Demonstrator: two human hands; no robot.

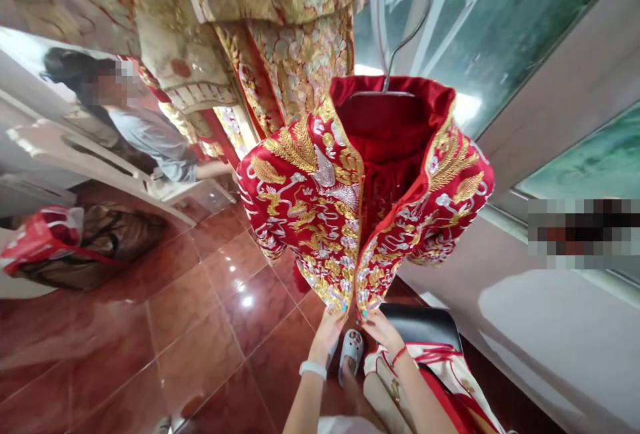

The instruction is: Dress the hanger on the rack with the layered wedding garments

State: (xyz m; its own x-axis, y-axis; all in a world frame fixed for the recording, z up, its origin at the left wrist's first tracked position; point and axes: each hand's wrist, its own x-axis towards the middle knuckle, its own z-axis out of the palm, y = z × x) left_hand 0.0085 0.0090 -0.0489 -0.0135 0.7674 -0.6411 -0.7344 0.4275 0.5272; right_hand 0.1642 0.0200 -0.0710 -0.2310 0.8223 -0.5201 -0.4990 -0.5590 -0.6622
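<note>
A red jacket with gold and silver embroidery hangs in front of me from a metal hanger. Its front is parted at the collar, and red lining shows inside. At the lower front corners, my left hand grips one edge of the hem, wearing a pale band at the wrist. Just beside it, my right hand pinches the opposite front edge, with a red cord round the wrist. The two edges are held close together with a narrow gap between them. My fingertips are partly hidden by the cloth.
Gold embroidered garments hang behind. At left, a person in a light shirt is by a white chair. A bulky bag lies on the tiled floor. White and red cloth lies over a black seat at right.
</note>
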